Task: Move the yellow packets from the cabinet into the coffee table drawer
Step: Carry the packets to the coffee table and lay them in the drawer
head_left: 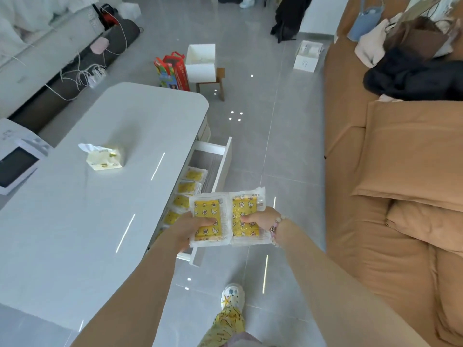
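Resting on the white table [75,221] at the left was one tissue pack [105,157], a tissue sticking up from its top. One drawer [223,166] stood open on the table's right side, facing the sofa. It held a row [186,187] of four countable packets, laid flat one after another along its length. The near end of the row was hidden behind the left hand, so any more there could not be counted.

Two more packets were held side by side, edges touching, above the drawer's near end. The left hand [186,230] gripped the left packet [206,212], thumb across its face. The right hand [259,220] gripped the right packet [246,209] the same way, with one bead bracelet [275,230] on that wrist. Each packet was a pale, crinkled wrapper around a yellow panel printed with small moons and stars. Whether either was a single packet or a stack could not be told. One tan sofa [400,171] filled the right.
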Demonstrator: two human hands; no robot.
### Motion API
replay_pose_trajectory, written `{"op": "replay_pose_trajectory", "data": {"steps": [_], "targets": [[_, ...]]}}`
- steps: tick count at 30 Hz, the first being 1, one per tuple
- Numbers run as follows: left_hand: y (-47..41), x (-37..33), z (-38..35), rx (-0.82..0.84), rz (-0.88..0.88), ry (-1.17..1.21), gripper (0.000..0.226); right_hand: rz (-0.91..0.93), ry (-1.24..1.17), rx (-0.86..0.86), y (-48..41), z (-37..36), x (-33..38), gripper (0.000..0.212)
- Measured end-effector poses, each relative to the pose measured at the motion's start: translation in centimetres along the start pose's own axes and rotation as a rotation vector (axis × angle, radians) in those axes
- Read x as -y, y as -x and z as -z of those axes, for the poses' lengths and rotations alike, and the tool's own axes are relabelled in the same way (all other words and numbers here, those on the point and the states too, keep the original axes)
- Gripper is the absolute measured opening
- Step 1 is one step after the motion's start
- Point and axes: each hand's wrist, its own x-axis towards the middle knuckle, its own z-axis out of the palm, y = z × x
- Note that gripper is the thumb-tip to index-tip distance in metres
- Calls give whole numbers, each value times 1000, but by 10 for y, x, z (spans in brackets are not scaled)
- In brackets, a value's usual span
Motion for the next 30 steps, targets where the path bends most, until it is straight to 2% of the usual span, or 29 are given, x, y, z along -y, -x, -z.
{"op": "replay_pose_trajectory", "data": {"steps": [5, 11, 13, 17, 21, 26, 30], "targets": [[-55, -56, -2, 55, 31, -34, 23, -49, -66, -35, -41, 29, 45, 46], [-100, -91, -18, 89, 91, -78, 23, -116, -113, -47, -73, 62, 66, 44], [-116, -107, -25, 99, 85, -81, 21, -111, -130, -36, -81, 77, 78, 36], [-151, -132, -41, 95, 83, -47, 23, -98, -66, -49, -111, 110, 102, 44], [-184, -152, -51, 39, 102, 10, 20, -61, 22, 23, -149, 137, 128, 37], [-219, -182, -63, -27, 123, 101, 24, -74, 137, 63, -202, 172, 159, 44], [-251, -201, -74, -106, 127, 206, 24, -33, 242, 123, -235, 199, 198, 41]]}}
